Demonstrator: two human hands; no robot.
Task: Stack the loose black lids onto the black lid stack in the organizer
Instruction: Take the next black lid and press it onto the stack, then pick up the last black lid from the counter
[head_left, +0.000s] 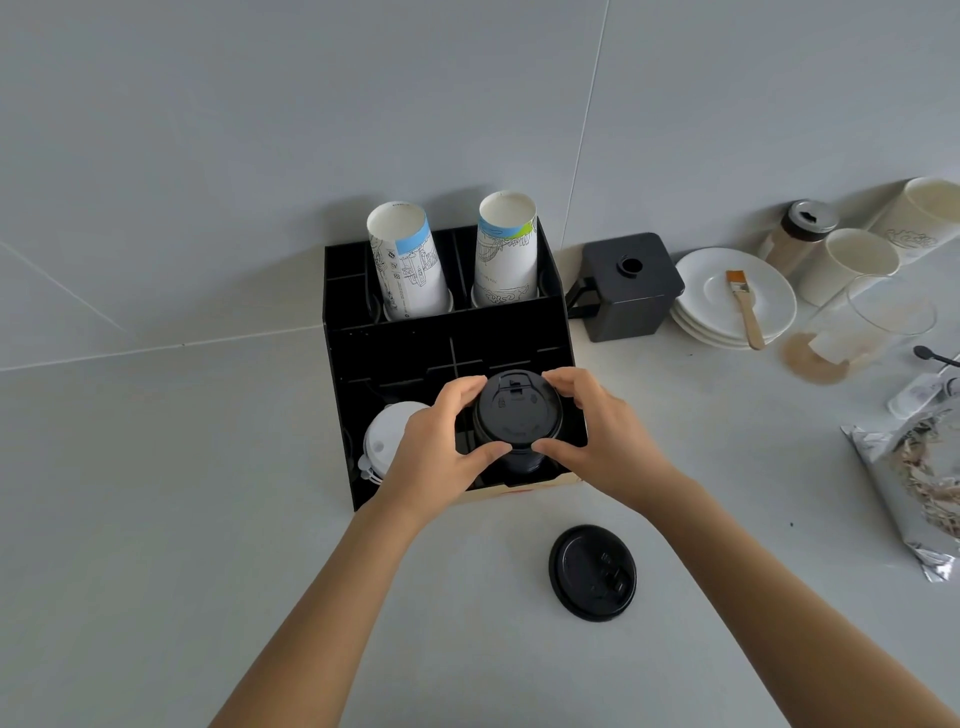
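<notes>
A black organizer (447, 332) stands against the wall. Its front right compartment holds the black lid stack (517, 415). My left hand (441, 441) grips the stack's top from the left, thumb at the near rim and fingers at the far rim. From the right, my right hand (597, 431) holds the same stack, thumb and fingers pinching the rim. One loose black lid (592, 571) lies flat on the counter in front of the organizer, to the right of my right forearm.
White lids (387, 441) fill the front left compartment. Two printed paper cup stacks (410, 260) (506, 249) stand in the back. To the right are a black box (628, 286), white saucers (769, 306) with a brush (745, 306), cups, a glass and a foil bag (919, 493).
</notes>
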